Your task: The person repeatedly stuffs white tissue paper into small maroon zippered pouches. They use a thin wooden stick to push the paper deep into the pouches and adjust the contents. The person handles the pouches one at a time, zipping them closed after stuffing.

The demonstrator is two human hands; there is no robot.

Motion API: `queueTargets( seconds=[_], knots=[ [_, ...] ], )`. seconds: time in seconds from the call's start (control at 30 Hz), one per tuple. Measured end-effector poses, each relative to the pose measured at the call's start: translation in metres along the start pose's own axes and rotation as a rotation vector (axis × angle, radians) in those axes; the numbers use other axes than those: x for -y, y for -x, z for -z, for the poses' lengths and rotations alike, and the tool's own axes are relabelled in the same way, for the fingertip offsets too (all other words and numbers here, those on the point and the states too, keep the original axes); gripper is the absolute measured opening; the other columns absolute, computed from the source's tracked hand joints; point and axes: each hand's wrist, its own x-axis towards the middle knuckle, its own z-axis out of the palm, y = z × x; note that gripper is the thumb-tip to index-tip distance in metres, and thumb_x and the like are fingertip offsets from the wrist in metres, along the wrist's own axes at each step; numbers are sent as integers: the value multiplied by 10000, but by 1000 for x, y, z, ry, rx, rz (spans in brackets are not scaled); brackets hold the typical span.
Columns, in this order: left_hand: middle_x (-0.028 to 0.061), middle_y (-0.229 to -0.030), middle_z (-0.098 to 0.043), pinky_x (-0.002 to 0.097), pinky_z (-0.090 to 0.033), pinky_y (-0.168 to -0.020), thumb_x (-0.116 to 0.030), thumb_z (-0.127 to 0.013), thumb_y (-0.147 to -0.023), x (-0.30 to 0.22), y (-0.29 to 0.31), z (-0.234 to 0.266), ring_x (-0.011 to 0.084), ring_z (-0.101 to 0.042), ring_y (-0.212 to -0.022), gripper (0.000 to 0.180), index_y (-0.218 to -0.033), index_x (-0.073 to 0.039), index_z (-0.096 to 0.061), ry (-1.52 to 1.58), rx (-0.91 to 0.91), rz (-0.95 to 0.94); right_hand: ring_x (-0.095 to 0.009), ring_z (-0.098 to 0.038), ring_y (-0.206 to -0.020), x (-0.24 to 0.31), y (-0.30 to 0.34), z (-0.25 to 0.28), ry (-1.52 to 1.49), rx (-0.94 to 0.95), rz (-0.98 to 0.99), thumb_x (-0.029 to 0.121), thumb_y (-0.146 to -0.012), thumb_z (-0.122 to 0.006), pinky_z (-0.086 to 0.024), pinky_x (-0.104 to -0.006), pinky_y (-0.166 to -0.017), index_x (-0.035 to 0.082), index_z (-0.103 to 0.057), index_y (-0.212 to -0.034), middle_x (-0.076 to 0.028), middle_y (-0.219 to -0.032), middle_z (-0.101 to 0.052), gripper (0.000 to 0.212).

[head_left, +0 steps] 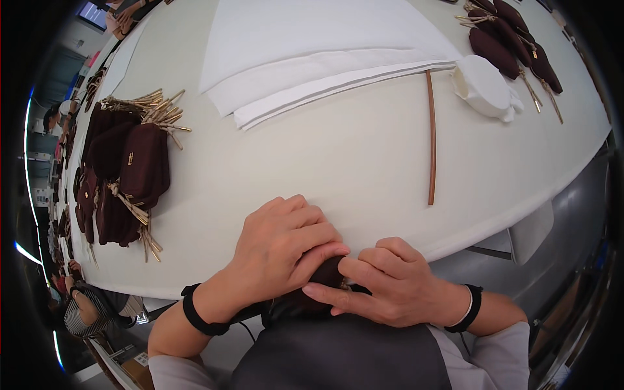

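Note:
Close to my body, at the near edge of the table, both hands hold a small dark maroon pouch [327, 273]. My left hand [281, 244] is closed over its left side, the thumb pressed along the top. From the right, the thumb and curled index finger of my right hand [387, 281] pinch at the pouch's edge, where a small gold-coloured bit shows. Most of the pouch is hidden behind my fingers. At the left of the table lies a heap of maroon pouches [144, 162] with beige cords ending in gold tips.
A thin brown stick [431, 140] lies on the white table [312, 162], beside a crumpled white cloth [484, 88]. Large white sheets [325, 39] are stacked at the far side. More maroon pouches [510, 42] lie far right. Another person in a striped top [88, 312] sits at the left.

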Motion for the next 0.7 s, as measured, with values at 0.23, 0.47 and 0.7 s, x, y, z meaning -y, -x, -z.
queueTargets(
  seconds=[0.23, 0.47, 0.7],
  knots=[
    [-10, -749, -621, 330, -398, -617, -175, -772, -786, -2, 1, -2, 200, -541, -684, 72, -792, -137, -711, -64, -12, -54, -154, -477, -788, 8, -12, 7, 212, 116, 196, 158, -779, -725, -386, -303, -707, 138, -765, -1127, 6, -800, -463, 351],
    [1, -778, -639, 336, -415, -700, -156, -751, -815, -8, 4, 0, 202, -567, -743, 63, -821, -112, -707, -116, 1, -29, -177, -508, -738, -14, -11, 6, -79, 31, 54, 275, -810, -730, -397, -310, -653, 91, -668, -801, -10, -705, -469, 195],
    [-4, -794, -629, 334, -391, -684, -153, -746, -842, -17, 6, -7, 199, -553, -737, 64, -824, -116, -697, -100, -36, 12, -177, -503, -755, -4, 12, 1, -50, 27, -185, 335, -770, -804, -380, -313, -670, 99, -611, -825, -13, -774, -492, 310]
  ],
)
